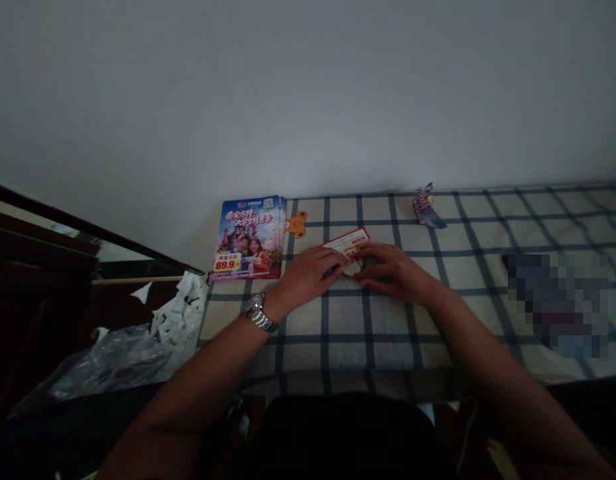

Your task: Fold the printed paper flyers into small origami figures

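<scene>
Head view: a small printed paper with a red edge is seen lying on the checked cloth, held between both hands, near the middle. By the left hand it is covered at its near left side, with the fingers close together on it; whether it is also pinched by the left thumb cannot be told. By the right hand the near edge, where some white shows, appears to be pinched between thumb and fingertips, though dim light leaves the exact contact uncertain. A metal watch is worn on the left wrist.

For good handling, the paper is best pressed flat by the left fingers while the edges are lined up by the right grip. Any bend should be smoothed from its middle outward, with light pressure, so that no wrinkle is made. The cloth beneath is soft-looking, so a crease would probably be sharpened better between finger and thumb.

To the left, a stack of leaflets is placed beside a bear picture. Well to the right, toward the wall, a folded leaflet is seen standing apart.
</scene>
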Demonstrator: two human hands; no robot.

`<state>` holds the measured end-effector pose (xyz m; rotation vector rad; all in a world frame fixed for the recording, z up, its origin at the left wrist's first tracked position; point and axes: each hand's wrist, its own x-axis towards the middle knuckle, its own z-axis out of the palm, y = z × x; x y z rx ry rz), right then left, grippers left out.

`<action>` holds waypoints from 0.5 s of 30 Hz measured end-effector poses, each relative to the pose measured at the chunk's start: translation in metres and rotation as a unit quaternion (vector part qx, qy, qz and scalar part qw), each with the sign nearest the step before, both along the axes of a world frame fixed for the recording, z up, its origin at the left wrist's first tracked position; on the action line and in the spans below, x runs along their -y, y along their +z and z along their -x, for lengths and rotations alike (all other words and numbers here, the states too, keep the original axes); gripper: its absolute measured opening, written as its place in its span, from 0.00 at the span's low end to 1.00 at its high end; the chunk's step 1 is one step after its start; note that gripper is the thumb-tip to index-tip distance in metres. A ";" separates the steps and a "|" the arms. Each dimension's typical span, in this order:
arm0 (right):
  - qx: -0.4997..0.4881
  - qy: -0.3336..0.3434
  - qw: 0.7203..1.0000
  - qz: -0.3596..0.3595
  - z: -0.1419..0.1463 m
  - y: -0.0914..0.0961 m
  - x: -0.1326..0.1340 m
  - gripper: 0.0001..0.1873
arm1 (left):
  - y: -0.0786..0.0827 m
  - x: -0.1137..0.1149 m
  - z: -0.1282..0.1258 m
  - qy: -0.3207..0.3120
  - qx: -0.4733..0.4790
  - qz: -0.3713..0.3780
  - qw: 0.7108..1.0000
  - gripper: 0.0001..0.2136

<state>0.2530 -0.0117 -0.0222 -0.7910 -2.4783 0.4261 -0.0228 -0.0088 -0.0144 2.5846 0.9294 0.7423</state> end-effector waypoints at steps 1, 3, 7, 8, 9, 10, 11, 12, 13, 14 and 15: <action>0.005 0.000 1.000 0.001 0.000 0.000 0.000 0.14 | 0.000 0.000 0.000 0.006 0.002 0.002 1.000 0.08; 0.014 0.001 1.000 0.000 0.000 0.000 0.000 0.15 | 0.000 0.000 0.000 0.016 0.003 0.003 1.000 0.08; 0.019 0.004 1.000 -0.002 0.000 -0.001 0.000 0.14 | 0.000 -0.001 0.000 0.021 0.011 -0.002 1.000 0.07; 0.019 0.004 1.000 -0.002 0.000 -0.001 0.000 0.14 | 0.000 -0.001 -0.001 0.022 0.013 -0.003 1.000 0.07; 0.020 0.003 1.000 -0.002 0.000 -0.001 0.000 0.14 | 0.000 -0.001 -0.001 0.022 0.015 -0.003 1.000 0.07; 0.021 0.003 1.000 -0.004 0.001 -0.001 0.000 0.14 | 0.000 -0.001 -0.001 0.021 0.016 -0.002 1.000 0.07; 0.023 0.002 1.000 -0.005 0.001 0.000 0.000 0.14 | -0.001 -0.001 -0.002 0.022 0.016 -0.003 1.000 0.07; 0.025 0.002 1.000 -0.006 0.001 0.000 0.001 0.14 | -0.001 -0.001 -0.002 0.023 0.015 -0.003 1.000 0.07; 0.028 0.002 1.000 -0.005 0.002 0.000 0.001 0.13 | -0.002 -0.001 -0.003 0.025 0.013 -0.004 1.000 0.07; 0.031 0.001 0.999 -0.004 0.002 0.000 0.001 0.13 | -0.002 -0.001 -0.003 0.026 0.010 -0.006 1.000 0.07; 0.034 -0.001 0.999 -0.004 0.002 0.001 0.001 0.13 | -0.003 -0.001 -0.003 0.029 0.008 -0.008 1.000 0.07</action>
